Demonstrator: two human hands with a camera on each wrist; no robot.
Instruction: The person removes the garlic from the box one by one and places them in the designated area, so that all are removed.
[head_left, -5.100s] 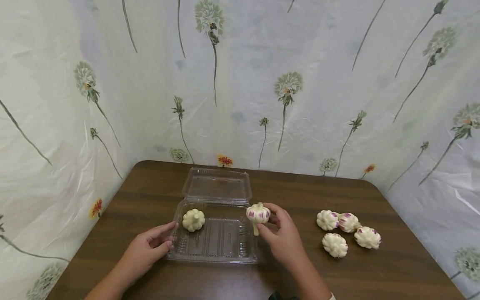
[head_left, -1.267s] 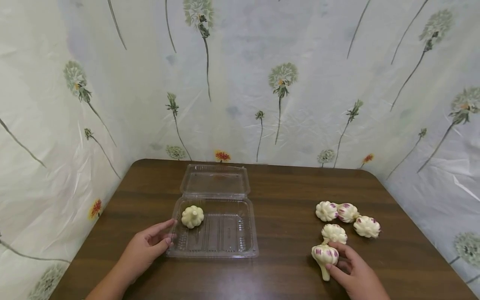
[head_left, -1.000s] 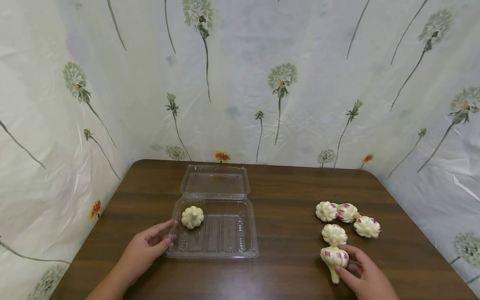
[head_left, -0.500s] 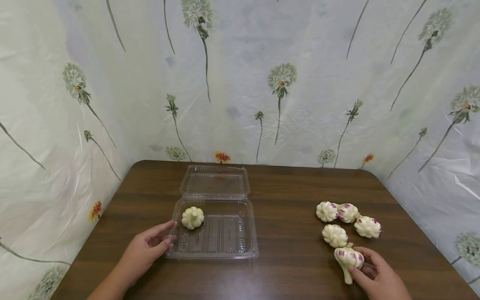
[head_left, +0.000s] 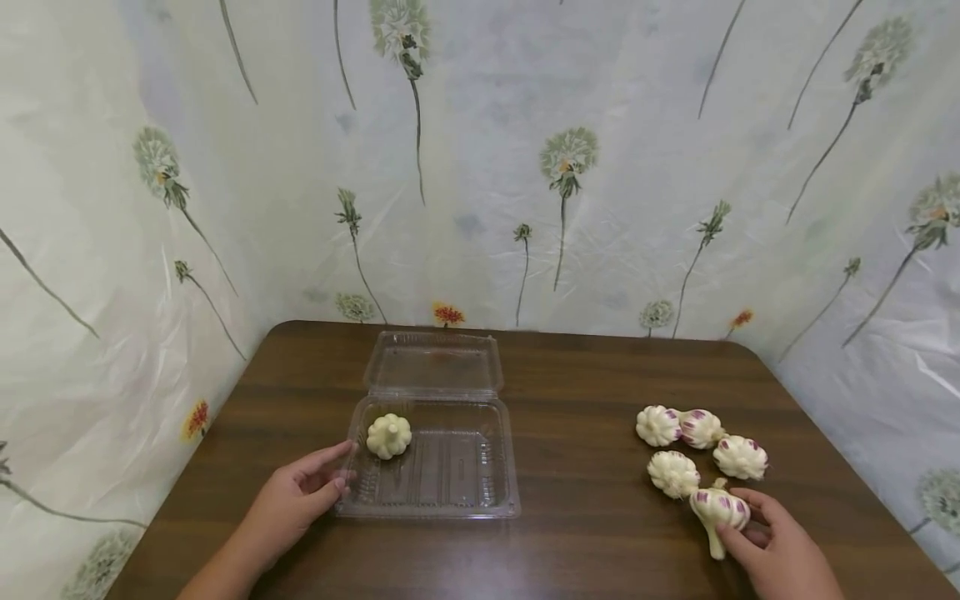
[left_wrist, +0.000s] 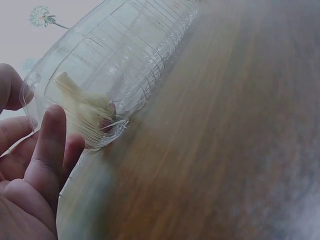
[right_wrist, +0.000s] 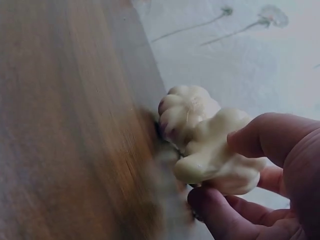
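My left hand (head_left: pixel 298 493) pinches the left rim of a clear plastic clamshell container (head_left: pixel 450 510), which lies with its lid folded back. In the left wrist view the thumb and fingers (left_wrist: pixel 46 145) lie on either side of that rim. One garlic bulb (head_left: pixel 388 437) sits in the container's left part, stem up. At the right, my right hand (head_left: pixel 783 542) grips a purple-streaked garlic bulb (head_left: pixel 720 506) between thumb and fingers, its stem pointing down toward me. In the right wrist view this held garlic bulb (right_wrist: pixel 220 150) overlaps another bulb behind it.
Several more garlic bulbs lie in a loose group beyond my right hand: one bulb (head_left: pixel 673 474) close by, another (head_left: pixel 741 457) to the right, and two farther back (head_left: pixel 658 426). The brown wooden table (head_left: pixel 577 467) ends at a flower-patterned sheet (head_left: pixel 480 167).
The right hand has carried its garlic bulb from the container's right edge to the group at the right, then slightly farther right. The left hand has stayed on the container.
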